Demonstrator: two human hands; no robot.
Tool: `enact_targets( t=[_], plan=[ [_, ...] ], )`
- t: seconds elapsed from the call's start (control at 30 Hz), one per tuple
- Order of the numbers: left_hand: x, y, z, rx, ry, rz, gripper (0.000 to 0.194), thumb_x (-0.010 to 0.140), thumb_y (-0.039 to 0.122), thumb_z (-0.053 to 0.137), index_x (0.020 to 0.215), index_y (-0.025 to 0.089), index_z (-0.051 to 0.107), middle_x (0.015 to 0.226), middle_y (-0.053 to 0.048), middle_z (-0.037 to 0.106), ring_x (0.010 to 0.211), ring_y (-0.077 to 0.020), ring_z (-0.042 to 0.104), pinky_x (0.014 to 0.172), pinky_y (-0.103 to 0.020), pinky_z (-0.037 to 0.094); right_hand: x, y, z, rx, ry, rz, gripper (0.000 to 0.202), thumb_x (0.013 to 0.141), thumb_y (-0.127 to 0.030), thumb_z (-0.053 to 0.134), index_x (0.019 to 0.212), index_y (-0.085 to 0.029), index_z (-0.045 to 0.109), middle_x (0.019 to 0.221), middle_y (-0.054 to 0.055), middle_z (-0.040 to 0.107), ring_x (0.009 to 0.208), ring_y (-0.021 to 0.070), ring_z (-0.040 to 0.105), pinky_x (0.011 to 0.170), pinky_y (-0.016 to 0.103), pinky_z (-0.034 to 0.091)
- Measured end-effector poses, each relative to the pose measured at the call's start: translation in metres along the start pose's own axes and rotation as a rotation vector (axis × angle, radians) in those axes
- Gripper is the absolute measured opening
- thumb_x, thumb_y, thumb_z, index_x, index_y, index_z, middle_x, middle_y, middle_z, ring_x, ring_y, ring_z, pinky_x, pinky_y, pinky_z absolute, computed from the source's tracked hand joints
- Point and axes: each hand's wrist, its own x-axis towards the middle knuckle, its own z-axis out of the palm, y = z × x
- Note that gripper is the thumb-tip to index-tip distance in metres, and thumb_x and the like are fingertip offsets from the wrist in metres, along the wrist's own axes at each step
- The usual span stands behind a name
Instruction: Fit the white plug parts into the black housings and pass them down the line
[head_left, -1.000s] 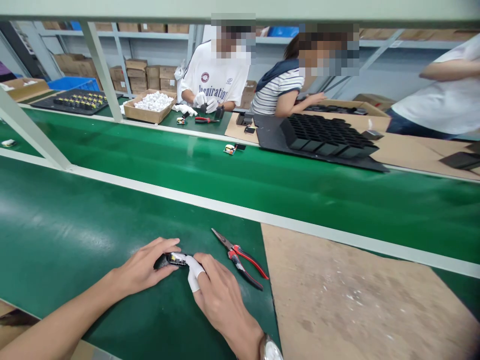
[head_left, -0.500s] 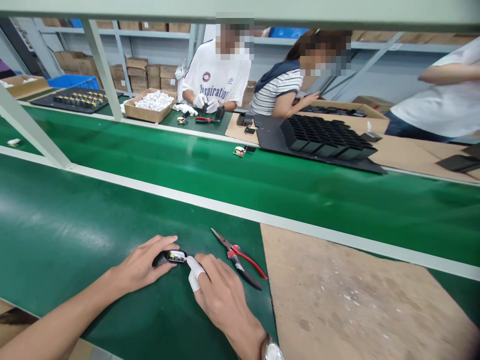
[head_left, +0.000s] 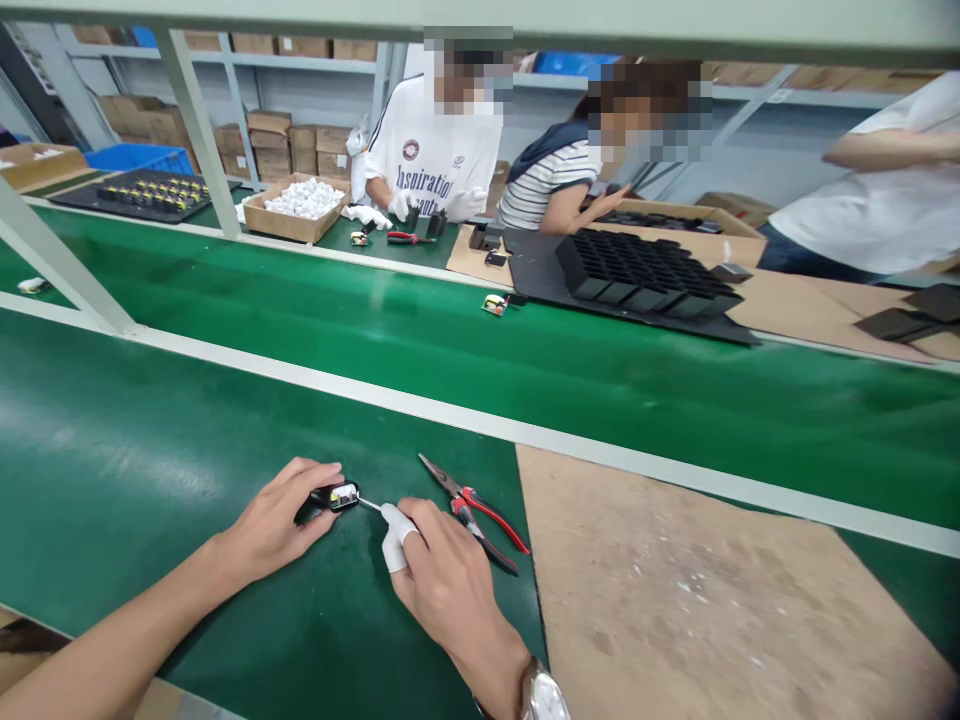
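Between the thumb and fingers of my left hand [head_left: 281, 522] is a small black housing [head_left: 322, 500], its open end toward the right. Inside that end a white and yellow component [head_left: 344, 494] shows. My right hand [head_left: 442, 575], with white covers on thumb and index finger, pinches a thin white wire [head_left: 369, 503] that runs to the housing. Just right of my right hand, red-and-black long-nose pliers [head_left: 476, 515] lie on the green table [head_left: 300, 640], jaws slightly apart.
A brown board [head_left: 712, 590] covers the table's right part. Beyond a white rail [head_left: 337, 388], a green conveyor [head_left: 337, 320] carries a small circuit board [head_left: 495, 304]. Across it are co-workers, a box of white parts [head_left: 292, 225] and black housings [head_left: 645, 275].
My left hand and the housing have shifted slightly left, away from my right hand, and more wire shows between them. The small board on the conveyor has moved right.
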Motion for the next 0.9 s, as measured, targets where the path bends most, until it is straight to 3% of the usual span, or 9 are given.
enact_targets(
  t=[0.6, 0.9],
  plan=[
    [-0.0001, 0.0016, -0.0015, 0.04, -0.015, 0.055, 0.05, 0.103, 0.016, 0.06, 0.151, 0.024, 0.048, 0.124, -0.011, 0.07, 0.115, -0.0231, 0.071, 0.096, -0.037, 0.063, 0.0012, -0.0024, -0.0015, -0.09, -0.094, -0.017, 0.025, 0.089, -0.001, 0.048, 0.076, -0.02, 0.057, 0.091, 0.01, 0.064, 0.075, 0.0212, 0.055, 0.061, 0.034, 0.041],
    [0.0016, 0.0017, 0.0, 0.022, -0.027, 0.041, 0.05, 0.103, 0.019, 0.062, 0.151, 0.026, 0.047, 0.123, -0.01, 0.072, 0.116, -0.0227, 0.07, 0.098, -0.038, 0.062, 0.001, -0.0013, -0.0027, -0.064, -0.039, 0.003, 0.023, 0.091, 0.0, 0.048, 0.083, -0.018, 0.06, 0.094, 0.01, 0.065, 0.078, 0.0215, 0.056, 0.062, 0.035, 0.041]
  ],
)
